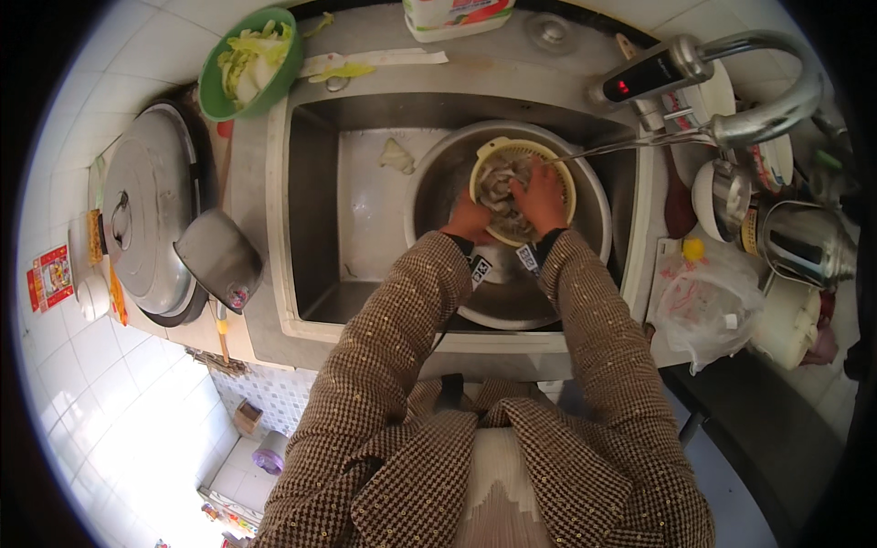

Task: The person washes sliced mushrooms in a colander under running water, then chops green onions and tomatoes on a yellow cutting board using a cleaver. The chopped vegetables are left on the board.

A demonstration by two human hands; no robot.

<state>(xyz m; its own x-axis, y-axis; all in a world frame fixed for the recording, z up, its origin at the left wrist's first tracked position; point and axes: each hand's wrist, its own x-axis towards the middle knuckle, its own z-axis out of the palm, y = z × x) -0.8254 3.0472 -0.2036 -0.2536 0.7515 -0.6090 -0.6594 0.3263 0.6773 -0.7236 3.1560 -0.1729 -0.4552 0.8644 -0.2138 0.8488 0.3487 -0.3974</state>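
Note:
A yellow plastic colander (570,179) holding greyish shrimp (499,183) sits inside a large metal basin (601,205) in the sink. Water runs from the chrome faucet (767,130) at the right into the colander. My left hand (470,218) is at the colander's lower left side; its fingers are partly hidden, so whether it grips the rim is unclear. My right hand (541,198) reaches inside with fingers apart, its fingertips among the shrimp.
A leaf piece (397,156) lies on the sink floor (370,205). Left are a green bowl of cabbage (294,65), a lidded pan (154,212) and a small pot (219,250). Bowls (719,198), a metal pitcher (807,240) and a plastic bag (709,308) stand right.

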